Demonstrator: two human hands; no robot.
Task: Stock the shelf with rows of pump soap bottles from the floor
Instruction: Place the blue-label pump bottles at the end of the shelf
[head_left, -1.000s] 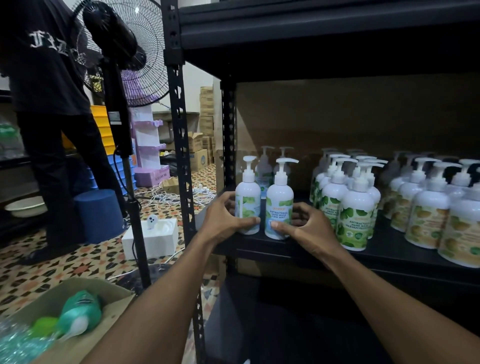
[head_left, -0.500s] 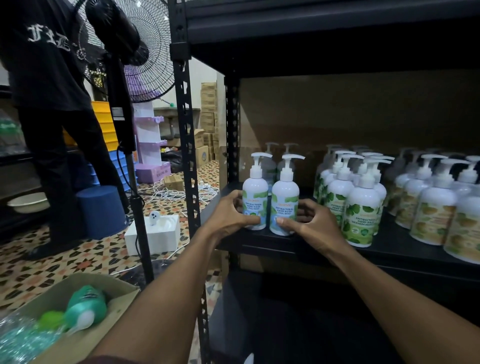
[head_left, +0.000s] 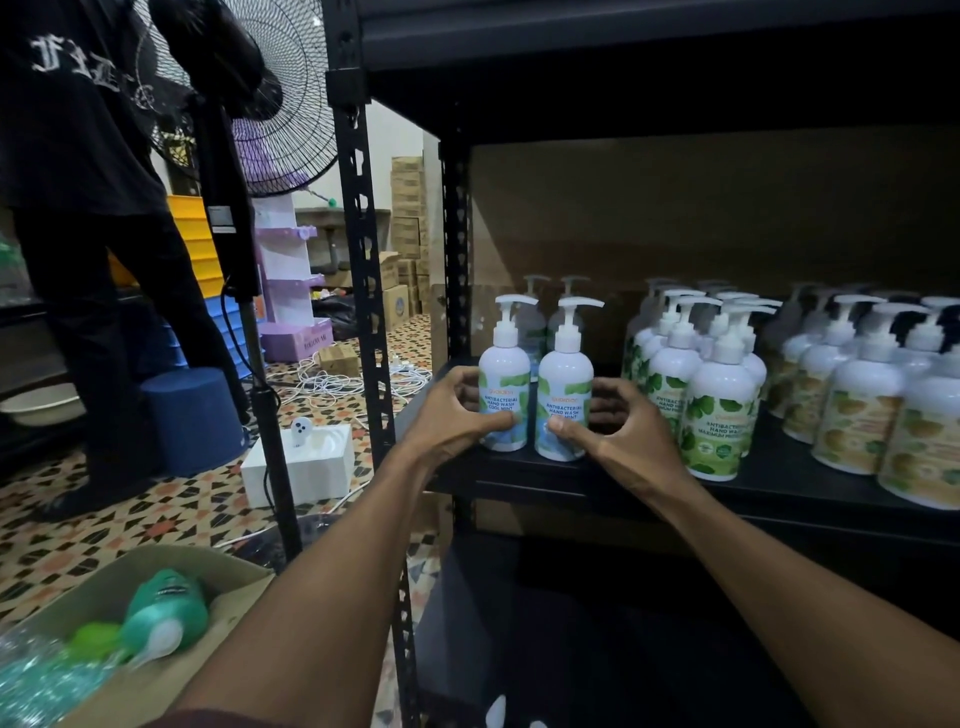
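Cardboard box (head_left: 156, 566) at 7 o'clock, nearest, holds green bottles (head_left: 166, 608) lying on their sides; beyond it, the left hand (head_left: 457, 415) curls round the left mint bottle (head_left: 504, 395), thumb across the label; the right hand (head_left: 608, 426) likewise grips the right mint bottle (head_left: 563, 400); both bottles stand upright, touching, near the front lip of the black shelf (head_left: 545, 483). Leaf-label row (head_left: 719, 415) stands just beside at 3 o'clock; rear pair (head_left: 535, 312) stands behind at 12 o'clock. Risk, as judged: a low push could tip the tall bottles or knock the rear pair; the right knuckles may clip the leaf-label row.
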